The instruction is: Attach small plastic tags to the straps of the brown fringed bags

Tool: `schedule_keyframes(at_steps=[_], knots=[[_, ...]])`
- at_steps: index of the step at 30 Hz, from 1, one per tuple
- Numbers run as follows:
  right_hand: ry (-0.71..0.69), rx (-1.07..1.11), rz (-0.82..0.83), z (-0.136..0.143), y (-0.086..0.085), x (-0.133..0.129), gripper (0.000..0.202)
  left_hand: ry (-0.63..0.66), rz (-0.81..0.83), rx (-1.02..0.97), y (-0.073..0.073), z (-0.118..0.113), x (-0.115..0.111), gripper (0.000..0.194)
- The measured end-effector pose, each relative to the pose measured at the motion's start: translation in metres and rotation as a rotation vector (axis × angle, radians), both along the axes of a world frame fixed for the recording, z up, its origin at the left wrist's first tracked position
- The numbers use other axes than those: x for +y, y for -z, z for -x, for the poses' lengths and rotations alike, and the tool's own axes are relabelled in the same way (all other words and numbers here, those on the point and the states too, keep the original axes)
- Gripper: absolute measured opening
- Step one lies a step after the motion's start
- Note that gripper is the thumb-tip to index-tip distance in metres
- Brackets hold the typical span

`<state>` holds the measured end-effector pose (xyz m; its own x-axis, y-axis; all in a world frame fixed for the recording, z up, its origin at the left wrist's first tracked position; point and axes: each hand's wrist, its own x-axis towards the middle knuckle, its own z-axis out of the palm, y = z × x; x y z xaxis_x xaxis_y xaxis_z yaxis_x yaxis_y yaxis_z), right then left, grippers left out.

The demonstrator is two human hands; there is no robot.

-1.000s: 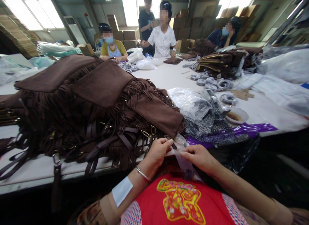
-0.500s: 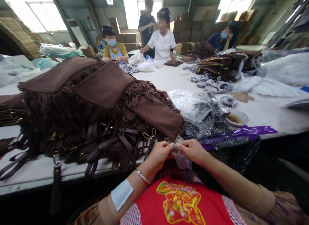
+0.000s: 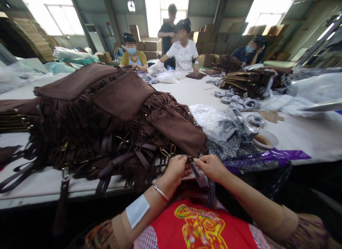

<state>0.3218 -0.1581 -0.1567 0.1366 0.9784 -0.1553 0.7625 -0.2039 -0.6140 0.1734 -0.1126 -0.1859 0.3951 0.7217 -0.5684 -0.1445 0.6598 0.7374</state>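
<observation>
1. The white worktable (image 3: 184, 93) is the broadest thing, running under the fringed bag pile and out past its right side.
2. The fringed bag pile (image 3: 121, 95) — dark brown, flat-flapped, with loose straps and gold-coloured clasps along its near edge — covers much of the table's left half.
3. A red apron (image 3: 200, 225) with a yellow printed design is on the near side of the pile, toward its right end.
4. A stack of brown zippered bags (image 3: 240, 81) lies beyond the pile, well to its right.
5. Just right of the pile is a speckled black-and-white plastic bag (image 3: 237, 145), with crumpled clear film (image 3: 213, 120) beside it.
6. The left hand (image 3: 176, 168) is at the pile's near right corner, thumb and fingers pinching the upper end of a narrow dark strap.
7. The right hand (image 3: 213, 167) is just right of that corner, its thumb and forefinger closed on the same strap.
8. A bowl (image 3: 275, 139) of brown liquid sits right of the pile, past the speckled bag.
9. The narrow dark strap (image 3: 194, 170) hangs between the hands — close by the pile's near right corner.
</observation>
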Motion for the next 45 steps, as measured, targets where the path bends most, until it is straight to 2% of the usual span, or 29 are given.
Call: schedule_keyframes(at_steps=[3, 7, 9, 14, 22, 26, 32, 40, 45], knots=[[-0.013, -0.063, -0.008, 0.005, -0.005, 0.006, 0.049, 0.030, -0.160, 0.105, 0.002, 0.000, -0.001, 0.017], [-0.040, -0.163, -0.024, 0.014, -0.010, 0.010, 0.048, 0.075, -0.560, 0.313, 0.007, 0.005, 0.001, 0.020], [-0.055, -0.254, -0.035, 0.017, -0.011, 0.010, 0.048, 0.094, -0.668, 0.361, 0.009, 0.008, 0.002, 0.021], [-0.070, -0.363, 0.003, 0.016, -0.007, 0.009, 0.050, 0.163, -0.629, 0.346, 0.011, 0.010, 0.003, 0.025], [-0.033, -0.397, -0.028, 0.016, -0.002, 0.018, 0.054, 0.182, -0.757, 0.347, 0.010, 0.008, 0.007, 0.016], [0.001, -0.362, -0.038, 0.015, -0.001, 0.019, 0.052, 0.226, -0.842, 0.427, 0.011, 0.009, 0.012, 0.015], [0.020, -0.335, -0.043, 0.012, -0.001, 0.018, 0.050, 0.278, -0.839, 0.421, 0.013, 0.012, 0.015, 0.019], [0.046, -0.283, -0.061, 0.011, 0.000, 0.017, 0.051, 0.292, -0.886, 0.565, 0.017, 0.010, 0.013, 0.016], [0.057, -0.216, -0.088, 0.010, 0.001, 0.018, 0.051, 0.290, -1.006, 0.589, 0.014, 0.009, 0.012, 0.016]])
